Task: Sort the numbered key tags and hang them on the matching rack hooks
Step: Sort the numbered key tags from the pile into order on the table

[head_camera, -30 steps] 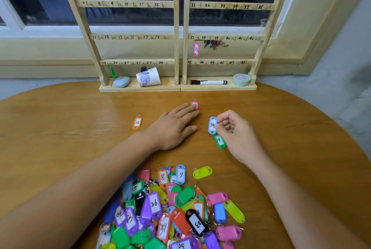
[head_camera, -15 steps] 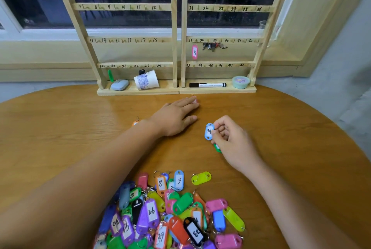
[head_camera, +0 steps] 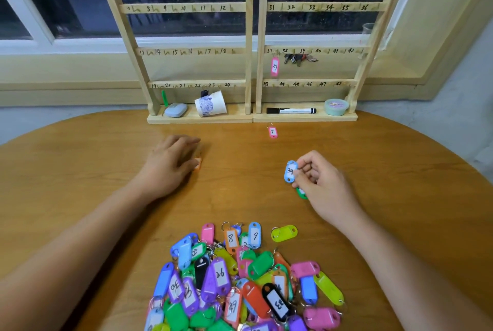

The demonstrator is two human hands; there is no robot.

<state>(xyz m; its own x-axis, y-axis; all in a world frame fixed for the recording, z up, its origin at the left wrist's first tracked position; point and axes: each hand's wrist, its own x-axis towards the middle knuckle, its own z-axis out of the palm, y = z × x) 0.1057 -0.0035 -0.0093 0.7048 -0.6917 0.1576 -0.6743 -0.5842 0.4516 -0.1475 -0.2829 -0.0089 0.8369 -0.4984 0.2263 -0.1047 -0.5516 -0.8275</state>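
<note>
One tag matters here: the blue tag (head_camera: pixel 290 172) marked 34. The right hand (head_camera: pixel 324 189) has its grip closed on the tag's right edge, thumb and curled fingers pinching it just above the worktop (head_camera: pixel 400 170). The tag's long axis runs roughly toward and away from the person, number face up; its ring is hidden, so which end would meet a hook I cannot tell. The 34 mark (head_camera: pixel 329 7) sits on the top rail of the right-hand half of the rack (head_camera: pixel 257 37), well beyond the grip and a little to its right, so the holding hand is also the nearer one for the reach. A green tag (head_camera: pixel 301 194) peeps from under that hand; whether it is held too is unclear. The left hand (head_camera: pixel 170 165) lies palm-down and relaxed, gripping nothing, an orange tag (head_camera: pixel 198 165) at its fingers. The tags are smooth, glossy plastic ovals with white paper inserts, and the rack is pale bare wood with inked numbers. The unsorted pile (head_camera: pixel 240 282) lies nearest the person.
</note>
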